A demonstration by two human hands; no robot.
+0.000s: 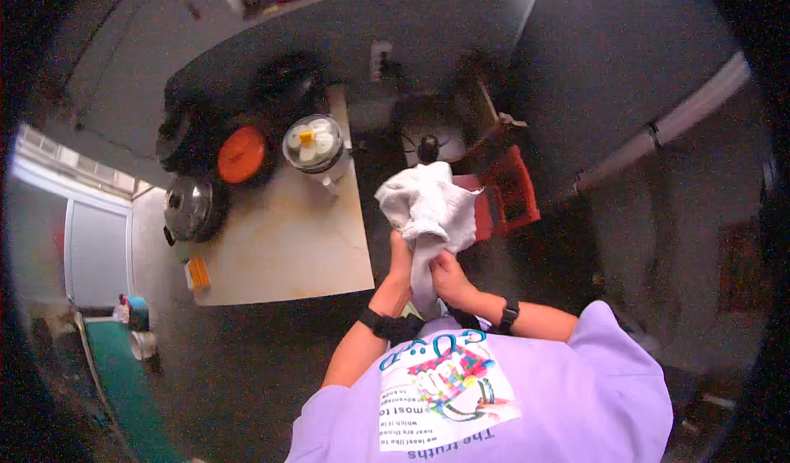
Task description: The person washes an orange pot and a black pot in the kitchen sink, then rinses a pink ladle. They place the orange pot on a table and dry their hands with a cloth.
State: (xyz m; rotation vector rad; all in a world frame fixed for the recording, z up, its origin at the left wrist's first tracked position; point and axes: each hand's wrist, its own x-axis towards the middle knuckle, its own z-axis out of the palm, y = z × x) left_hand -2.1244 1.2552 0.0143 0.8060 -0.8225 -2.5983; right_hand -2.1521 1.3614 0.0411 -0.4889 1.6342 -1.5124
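Note:
A bunched white cloth (426, 200) hangs out in front of my chest, with a narrower length trailing down toward my shirt. My left hand (401, 256) grips it from the left, its fingers partly hidden behind the fabric. On the other side my right hand (452, 279) pinches the trailing part between thumb and fingers. Black bands circle both wrists. Beyond the cloth is a small dark rounded object (428, 148), too dim to name.
To the left stands a pale tabletop (284, 241) bearing a glass-lidded pot (190, 207), an orange round lid or pan (241, 154), a clear-lidded container (315, 145) and an orange-and-white packet (198, 273). A red plastic chair (515, 185) is beyond my right hand.

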